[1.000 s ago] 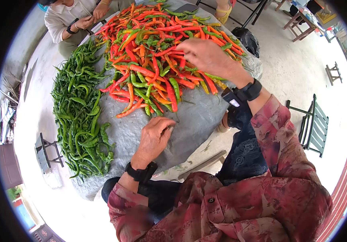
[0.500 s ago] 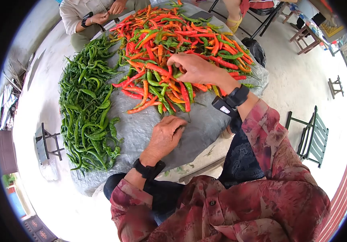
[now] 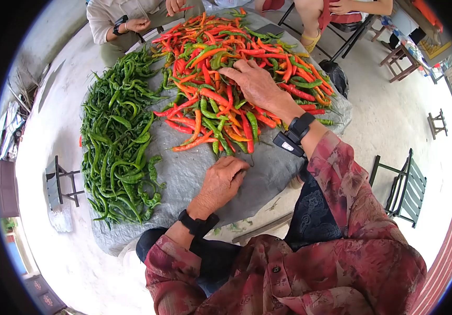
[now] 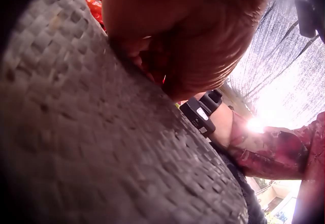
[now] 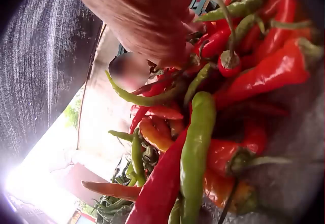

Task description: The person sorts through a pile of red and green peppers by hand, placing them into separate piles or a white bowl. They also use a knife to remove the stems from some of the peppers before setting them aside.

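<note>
peppers (image 3: 213, 97) lie heaped on the grey sheet (image 3: 178, 168), and from afar i see the right hand (image 3: 260, 86) over them, the left hand (image 3: 219, 180) curled nearby, but cannot tell if either grips anything.

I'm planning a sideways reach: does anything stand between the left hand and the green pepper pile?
Nothing visible: in the head view, only bare gray sheet separates the left hand from the green pepper pile.
</note>
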A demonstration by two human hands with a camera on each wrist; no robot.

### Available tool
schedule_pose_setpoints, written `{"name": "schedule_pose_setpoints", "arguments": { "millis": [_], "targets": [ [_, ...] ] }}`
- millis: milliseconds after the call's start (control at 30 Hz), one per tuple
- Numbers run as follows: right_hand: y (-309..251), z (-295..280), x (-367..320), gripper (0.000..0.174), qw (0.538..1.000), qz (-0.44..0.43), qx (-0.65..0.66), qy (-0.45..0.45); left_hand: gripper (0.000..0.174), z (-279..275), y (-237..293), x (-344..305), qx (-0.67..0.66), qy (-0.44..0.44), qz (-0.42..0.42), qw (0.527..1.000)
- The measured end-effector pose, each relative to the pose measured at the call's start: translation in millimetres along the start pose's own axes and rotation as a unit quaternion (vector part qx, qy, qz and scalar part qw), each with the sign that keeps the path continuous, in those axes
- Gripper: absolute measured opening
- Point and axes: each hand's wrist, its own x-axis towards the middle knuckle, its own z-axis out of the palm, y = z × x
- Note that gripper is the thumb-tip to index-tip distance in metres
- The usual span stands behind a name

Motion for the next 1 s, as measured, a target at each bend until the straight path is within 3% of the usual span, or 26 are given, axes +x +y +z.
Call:
{"name": "schedule_pose_setpoints", "arguments": {
  "millis": [133,167,233,400,467,500,567,633,700,733,767,833,867,900,1000],
  "targets": [
    [3.8,-1.4,-1.2,0.027,0.998,-0.013,0.065,-0.004,0.017,0.5,-1.3,0.1,-0.001,-0.002,0.004,1.0],
    [3.7,-4.9,-3.8,0.027,0.998,-0.013,0.065,-0.005,0.017,0.8,-1.2,-0.4,-0.002,0.0,0.004,1.0],
    [-6.6,-25.2,-7.8,0.025,0.979,-0.009,0.202,0.008,0.017,0.9,-1.4,-0.3,-0.003,0.002,0.005,1.0],
    [-22.8,-43.8,-42.4,0.024,0.975,-0.096,0.194,-0.04,0.017,-0.6,-2.5,-0.1,-0.015,-0.004,-0.003,1.0],
    [-34.3,-49.4,-59.3,0.022,0.977,-0.144,0.147,-0.055,0.023,-2.2,0.1,0.0,-0.155,-0.018,-0.139,0.978],
    [-40.3,-49.8,-67.0,0.022,0.977,-0.142,0.148,-0.057,0.023,-2.8,1.7,0.0,-0.157,-0.02,-0.141,0.977],
    [-50.6,-48.6,-78.8,0.019,0.972,-0.177,0.135,-0.08,0.033,-4.3,3.3,1.2,-0.329,0.023,-0.206,0.921],
    [-59.0,-48.7,-87.1,0.016,0.968,-0.191,0.135,-0.087,0.038,-3.8,1.4,2.8,-0.354,0.034,-0.219,0.909],
    [-68.8,-48.7,-94.1,0.015,0.954,-0.253,0.103,-0.121,0.038,-4.7,2.3,3.9,-0.452,0.028,-0.262,0.852],
    [-71.8,-45.3,-97.2,0.016,0.949,-0.276,0.109,-0.11,0.038,-3.3,4.6,5.0,-0.439,0.043,-0.269,0.856],
    [-73.7,-43.6,-97.9,0.016,0.949,-0.274,0.112,-0.111,0.038,-4.7,4.8,5.1,-0.439,0.041,-0.272,0.855],
    [-79.5,-43.8,-98.6,0.017,0.943,-0.28,0.161,-0.08,0.036,-7.0,3.4,2.9,-0.52,0.062,-0.295,0.799],
    [-79.6,-44.4,-95.9,0.02,0.941,-0.286,0.18,-0.026,0.032,-4.3,-0.7,1.6,-0.521,0.091,-0.299,0.794],
    [-79.0,-49.8,-93.7,0.02,0.941,-0.285,0.181,-0.027,0.032,-5.8,-1.9,1.1,-0.522,0.09,-0.3,0.793],
    [-70.7,-66.6,-85.4,0.019,0.969,-0.146,0.197,-0.011,0.027,-11.4,-1.1,0.3,-0.485,0.095,-0.329,0.804]
  ]
}}
